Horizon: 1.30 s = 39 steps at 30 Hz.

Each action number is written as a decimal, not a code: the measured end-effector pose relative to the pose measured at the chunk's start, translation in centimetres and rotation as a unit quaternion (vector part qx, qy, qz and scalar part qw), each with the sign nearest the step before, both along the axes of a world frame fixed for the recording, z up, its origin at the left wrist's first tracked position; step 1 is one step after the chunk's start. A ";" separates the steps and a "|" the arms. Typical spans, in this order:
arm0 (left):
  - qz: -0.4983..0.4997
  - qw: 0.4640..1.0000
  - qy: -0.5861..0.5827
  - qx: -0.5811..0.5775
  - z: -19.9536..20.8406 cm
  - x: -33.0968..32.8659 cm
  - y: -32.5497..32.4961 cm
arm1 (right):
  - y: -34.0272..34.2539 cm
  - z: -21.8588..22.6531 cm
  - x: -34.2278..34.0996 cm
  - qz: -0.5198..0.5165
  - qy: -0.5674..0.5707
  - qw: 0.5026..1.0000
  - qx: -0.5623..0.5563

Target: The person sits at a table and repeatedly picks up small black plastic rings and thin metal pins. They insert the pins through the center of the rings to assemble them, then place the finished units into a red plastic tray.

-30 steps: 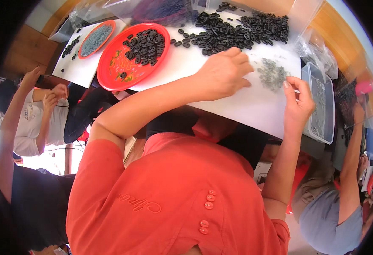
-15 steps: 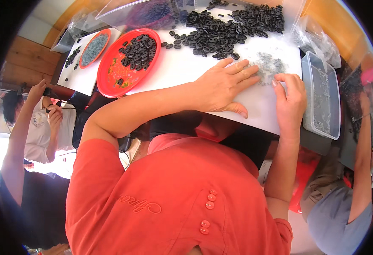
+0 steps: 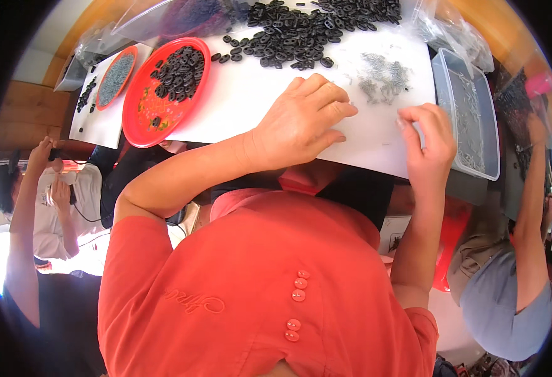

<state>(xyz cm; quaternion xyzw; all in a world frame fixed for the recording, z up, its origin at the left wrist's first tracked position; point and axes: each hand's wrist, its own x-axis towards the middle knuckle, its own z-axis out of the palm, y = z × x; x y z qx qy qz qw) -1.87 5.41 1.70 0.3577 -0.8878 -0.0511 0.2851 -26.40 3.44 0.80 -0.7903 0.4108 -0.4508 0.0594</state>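
On the white work surface (image 3: 226, 119) lies a loose pile of small, thin, grey pin-like pieces (image 3: 386, 78). My left hand (image 3: 304, 119) is lifted just left of this pile, its fingers bent and the thumb apart from the index finger; I see nothing in it. To the right, my right hand (image 3: 432, 138) has thumb and index fingertip close together in a pinch near the pile's front edge. Whatever sits between those fingertips is too small to make out. Beyond both hands spreads a heap of black oval pieces with holes (image 3: 295, 34).
A red plate (image 3: 141, 129) at left holds more black pieces. Farther left is a smaller red dish (image 3: 102, 103) of grey bits. A clear plastic box (image 3: 495, 164) with thin pieces stands at right, behind it plastic bags (image 3: 455, 34). Other people are on both sides.
My left hand has lifted from lying flat and spread beside the grey pieces and drawn back to the left, fingers now bent. My right hand stays pinched nearby. The whole view has shifted slightly.
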 end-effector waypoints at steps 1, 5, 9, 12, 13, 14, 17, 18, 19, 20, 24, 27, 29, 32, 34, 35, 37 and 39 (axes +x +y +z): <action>-0.007 1.000 0.024 -0.011 -0.1 -0.3 -0.1 | 0.5 0.1 -0.2 0.018 0.013 1.000 -0.003; 0.003 0.996 0.084 -0.005 -0.1 -0.7 0.0 | 2.0 -0.1 -0.7 0.064 0.075 0.995 0.022; 0.030 0.991 0.126 -0.019 -0.8 0.3 0.7 | 2.5 -0.6 -0.7 0.076 0.048 0.996 0.027; 0.051 0.988 0.146 -0.002 -1.2 0.9 1.3 | 2.7 -0.7 -0.8 0.089 0.045 0.995 0.012; 0.058 0.987 0.151 0.000 -1.3 1.1 1.4 | 2.6 -0.8 -0.6 0.092 0.046 0.995 0.003; 0.066 0.986 0.156 0.002 -1.3 1.3 1.6 | 2.5 -0.9 -0.4 0.096 0.047 0.994 -0.007; 0.055 0.988 0.145 0.018 -1.4 1.4 1.9 | 2.9 -0.9 -0.3 0.066 0.099 0.992 -0.034; 0.051 0.987 0.155 0.015 -1.3 1.3 2.0 | 3.0 -0.9 0.0 0.057 0.114 0.991 -0.035; 0.050 0.986 0.158 0.013 -1.3 1.1 2.0 | 3.2 -0.9 0.1 0.045 0.130 0.990 -0.037; 0.048 0.986 0.161 0.011 -1.4 1.0 2.0 | 3.2 -0.8 0.3 0.033 0.147 0.988 -0.039; 0.034 0.976 0.210 0.047 -1.2 0.1 2.3 | 3.1 -0.4 0.5 0.035 0.129 0.991 -0.016; 0.034 0.936 0.290 0.195 0.0 -1.0 2.7 | 2.9 0.5 1.6 0.045 0.071 0.996 0.001; 0.049 0.850 0.389 0.352 0.7 -2.0 2.8 | 2.8 1.7 3.0 0.068 0.051 0.996 0.000; 0.062 0.806 0.401 0.430 1.4 -1.6 2.5 | 2.5 2.0 4.5 0.089 0.076 0.993 -0.018; 0.076 0.765 0.414 0.487 1.7 -1.0 2.5 | 2.4 2.2 5.0 0.105 0.087 0.991 -0.009; 0.078 0.744 0.428 0.507 1.6 -0.7 2.5 | 2.4 2.2 5.3 0.114 0.093 0.989 -0.005; 0.083 0.712 0.450 0.533 1.6 -0.1 2.5 | 2.4 2.4 5.8 0.119 0.102 0.988 0.000; 0.090 0.691 0.465 0.547 1.7 0.3 2.5 | 2.2 2.5 6.1 0.135 0.093 0.986 0.011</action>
